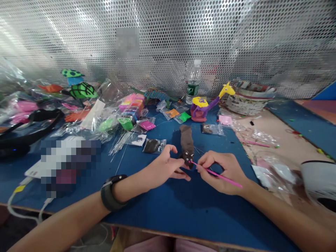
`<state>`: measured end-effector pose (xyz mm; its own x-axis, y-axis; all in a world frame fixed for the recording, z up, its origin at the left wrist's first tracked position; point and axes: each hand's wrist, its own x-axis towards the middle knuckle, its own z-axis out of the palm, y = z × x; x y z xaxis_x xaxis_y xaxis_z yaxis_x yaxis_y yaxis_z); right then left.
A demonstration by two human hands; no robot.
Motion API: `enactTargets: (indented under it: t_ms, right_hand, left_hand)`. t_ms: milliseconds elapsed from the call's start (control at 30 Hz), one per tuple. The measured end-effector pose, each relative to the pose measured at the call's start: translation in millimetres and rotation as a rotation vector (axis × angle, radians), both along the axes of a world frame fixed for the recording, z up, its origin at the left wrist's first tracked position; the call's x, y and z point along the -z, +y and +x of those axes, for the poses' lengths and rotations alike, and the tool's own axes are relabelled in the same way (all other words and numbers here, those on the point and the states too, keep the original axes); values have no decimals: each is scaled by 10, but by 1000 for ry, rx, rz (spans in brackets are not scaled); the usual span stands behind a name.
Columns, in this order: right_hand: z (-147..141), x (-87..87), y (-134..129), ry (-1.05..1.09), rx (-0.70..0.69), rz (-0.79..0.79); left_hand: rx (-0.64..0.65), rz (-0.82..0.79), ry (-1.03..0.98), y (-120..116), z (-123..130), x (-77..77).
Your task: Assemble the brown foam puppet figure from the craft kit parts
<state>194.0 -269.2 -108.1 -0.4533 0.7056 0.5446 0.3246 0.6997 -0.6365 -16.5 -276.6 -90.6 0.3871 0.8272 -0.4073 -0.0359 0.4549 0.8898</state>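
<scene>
A dark brown clay animal figure [187, 140] with white eyes, pale ears and a pink nose lies on the blue table, its head toward me. My right hand [223, 171] pinches a thin pink modelling tool [223, 177]; its tip reaches the nose area of the figure's face. On the other side, my left hand [168, 164] is at the head, thumb against its left side and fingers spread apart. A small bag of dark clay [154, 145] lies just beyond my left wrist. Another bag with brown clay [210, 128] is behind my right hand.
Colourful clay packets [133, 105] and plastic wrappers crowd the left and back. A water bottle [193, 84], a yellow giraffe figure [226, 90] and a paper-wrapped basket [246, 99] stand by the perforated metal wall. At front left lies a white power bank [54, 154] with cables.
</scene>
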Motion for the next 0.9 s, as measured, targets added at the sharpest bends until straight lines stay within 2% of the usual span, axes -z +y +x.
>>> enactTargets:
  t_ms: [100, 267, 900]
  right_hand:
    - [-1, 12, 5, 3, 8, -6]
    - [-16, 25, -1, -2, 17, 19]
    - [-43, 53, 1, -24, -9, 74]
  left_hand:
    - [-58, -15, -75, -1, 51, 45]
    - [-82, 11, -80, -2, 66, 85]
    - [-54, 83, -32, 30, 67, 128]
